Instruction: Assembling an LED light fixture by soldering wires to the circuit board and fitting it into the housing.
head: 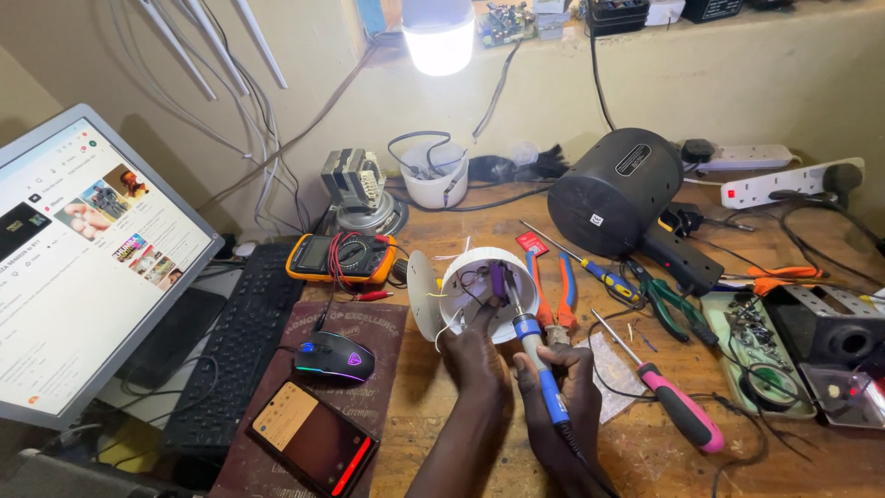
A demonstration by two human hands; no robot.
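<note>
My left hand (472, 355) grips the rim of a white round lamp housing (479, 286) tilted on the wooden bench, its inside showing a small circuit board and loose wires. My right hand (562, 392) holds a blue-handled soldering iron (539, 364) like a pen, its tip reaching into the housing near the purple part (499, 277). A white round cover (421, 295) leans against the housing's left side.
Orange pliers (553, 293), green pliers (668, 302), a pink-handled screwdriver (678, 406) and a black cylinder device (613, 192) lie to the right. An orange multimeter (341, 258), mouse (334, 358), phone (312, 438), keyboard (235, 346) and monitor (83, 267) sit left. A parts tray (751, 346) is far right.
</note>
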